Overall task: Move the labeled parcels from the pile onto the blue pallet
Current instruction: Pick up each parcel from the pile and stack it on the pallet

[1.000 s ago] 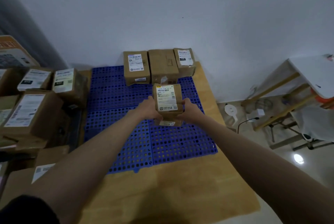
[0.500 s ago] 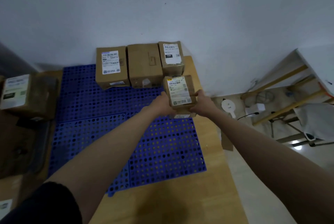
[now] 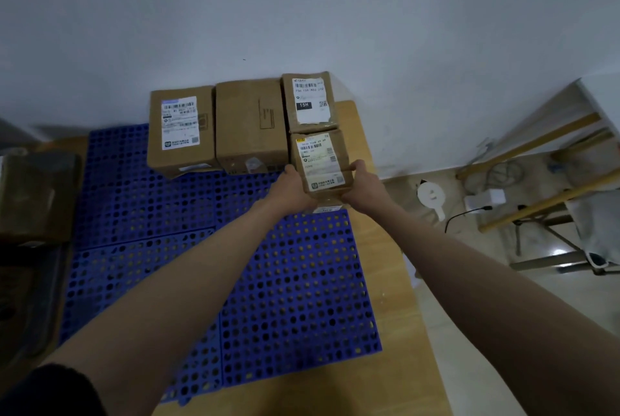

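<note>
Parcel (image 3: 318, 164): sitting right of centre frame, label facing up, long axis running toward the wall, just in front of the 15H parcel (image 3: 309, 101).
Left hand (image 3: 292, 190): gripping its left side, fingers curled.
Right hand (image 3: 364, 187): gripping its right side.
Blue pallet (image 3: 167, 264): lying under both arms.
</note>
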Available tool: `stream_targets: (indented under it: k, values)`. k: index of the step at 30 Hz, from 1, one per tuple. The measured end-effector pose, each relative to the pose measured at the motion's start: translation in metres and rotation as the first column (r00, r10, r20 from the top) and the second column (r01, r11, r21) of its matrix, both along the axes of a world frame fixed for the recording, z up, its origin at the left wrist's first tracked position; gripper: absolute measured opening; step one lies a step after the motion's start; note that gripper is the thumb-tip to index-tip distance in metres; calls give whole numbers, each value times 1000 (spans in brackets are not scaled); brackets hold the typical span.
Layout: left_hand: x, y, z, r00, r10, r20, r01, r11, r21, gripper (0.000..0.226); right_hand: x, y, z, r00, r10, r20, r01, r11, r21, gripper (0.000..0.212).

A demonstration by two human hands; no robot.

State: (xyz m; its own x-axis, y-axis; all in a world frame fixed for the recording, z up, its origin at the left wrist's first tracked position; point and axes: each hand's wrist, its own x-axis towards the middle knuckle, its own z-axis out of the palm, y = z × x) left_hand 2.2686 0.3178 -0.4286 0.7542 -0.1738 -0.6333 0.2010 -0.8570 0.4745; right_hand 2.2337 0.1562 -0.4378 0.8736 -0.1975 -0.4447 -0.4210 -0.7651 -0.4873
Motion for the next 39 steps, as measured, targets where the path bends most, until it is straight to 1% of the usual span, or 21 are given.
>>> stream_targets:
  k: [3, 7, 16, 19, 21, 23, 26, 27, 30, 33, 36, 39]
  values:
    - [1, -1, 0, 1000, -8, 24, 7, 999, 35, 95, 2, 1, -3, 1000, 10, 1, -10, 1000, 5, 59]
    - [3, 0, 1, 999, -6, 48, 2, 996, 84, 89, 3, 8, -4, 1000, 23, -16, -23, 1000, 2, 61]
    - [5, 4, -3, 997, -5, 77, -2, 996, 92, 81, 4, 13, -4, 999, 42, -27, -43, 999, -28, 56]
    - [4, 8, -4, 997, -21, 74, 13, 994, 110, 86, 1, 12, -1, 998, 46, -45, -48, 998, -29, 58]
    - [1, 11, -1, 997, -42, 60, 34, 992, 122, 95, -4, 12, 3, 998, 37, -54, -39, 999, -32, 65]
    - [-3, 16, 5, 996, -73, 54, 65, 989, 136, 98, -10, 14, 11, 997, 31, -65, -34, 998, -52, 73]
    - [-13, 27, 19, 986, -158, 57, 146, 974, 175, 94, -20, 18, 29, 996, 59, -61, -63, 995, -77, 70]
    - [-17, 31, 25, 981, -187, 48, 174, 965, 197, 97, -24, 20, 37, 996, 75, -54, -79, 993, -85, 69]
    - [-35, 48, 45, 970, -244, -7, 237, 935, 263, 106, -38, 29, 62, 983, 176, -44, -180, 972, -151, 65]
    - [-55, 71, 67, 962, -272, -30, 269, 918, 293, 96, -50, 51, 90, 927, 357, -118, -374, 908, -189, 55]
    - [-77, 99, 89, 961, -264, -77, 275, 909, 314, 85, -62, 85, 114, 826, 516, -228, -556, 812, -178, 50]
    - [-102, 130, 106, 964, -245, -108, 268, 884, 384, 71, -77, 123, 128, 760, 601, -248, -643, 749, -156, 46]
